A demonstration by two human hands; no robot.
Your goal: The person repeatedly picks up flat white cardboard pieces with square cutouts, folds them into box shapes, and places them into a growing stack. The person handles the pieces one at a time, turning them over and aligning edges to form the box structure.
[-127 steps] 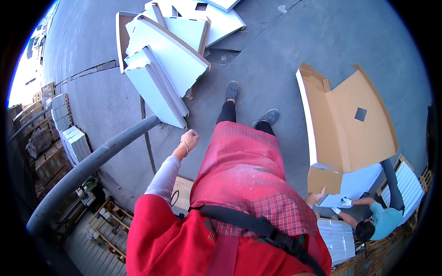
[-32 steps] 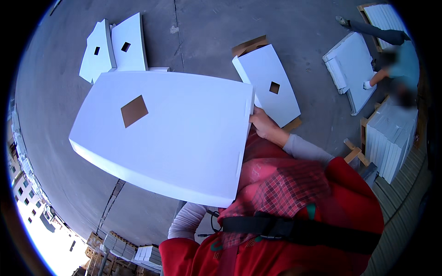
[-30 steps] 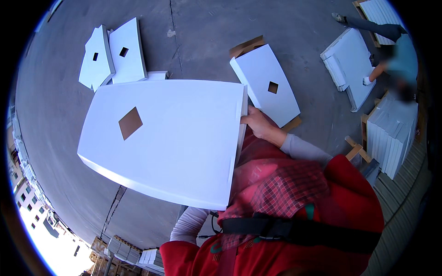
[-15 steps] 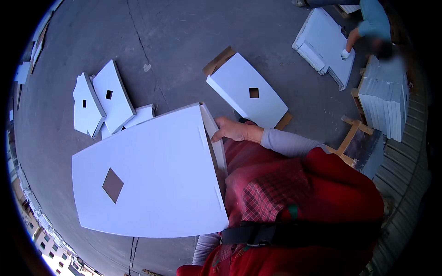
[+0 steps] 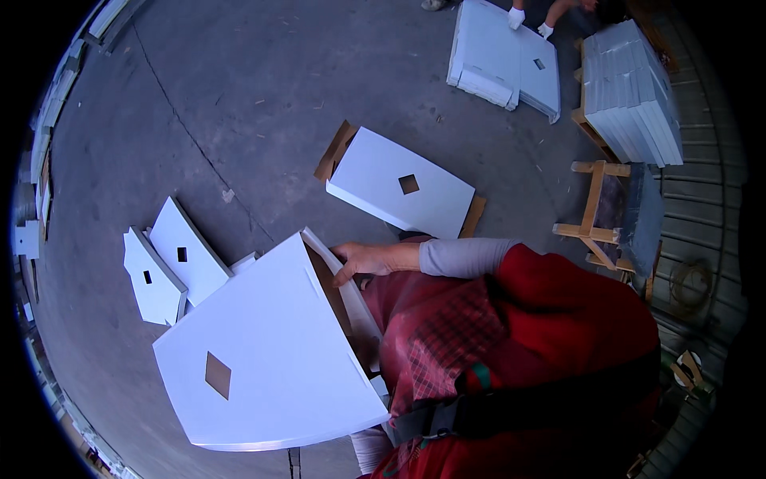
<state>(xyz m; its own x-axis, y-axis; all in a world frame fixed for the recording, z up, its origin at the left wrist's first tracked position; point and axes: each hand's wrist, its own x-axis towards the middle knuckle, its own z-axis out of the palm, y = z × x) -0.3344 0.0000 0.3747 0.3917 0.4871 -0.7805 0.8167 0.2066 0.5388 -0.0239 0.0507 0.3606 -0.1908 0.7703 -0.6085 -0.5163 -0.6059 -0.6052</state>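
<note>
A large white cardboard box (image 5: 275, 351) with a brown inside and a diamond-shaped hole is held tilted against my body. My right hand (image 5: 361, 262) pinches the loose edge of its open end, thumb to one side and fingers curled over. That open end gapes toward my red apron, showing the brown inside. Of my left arm only a grey sleeve shows, below the box's near corner; my left hand is hidden behind the box. Just beyond my right hand lies another white carton (image 5: 383, 176), with brown flaps at both ends and a square hole.
Several white cartons with holes (image 5: 185, 247) lie on the grey floor to the left. At the far right a co-worker's white-gloved hands (image 5: 517, 17) are at a stack of white panels (image 5: 485, 60). A pallet of stacked cartons (image 5: 630, 96) and a wooden frame (image 5: 592, 203) stand nearby.
My view has turned, and the floor items have shifted in it. The held box has tilted, and its open end gapes wider. Two gloved hands of the co-worker now show at the panels.
</note>
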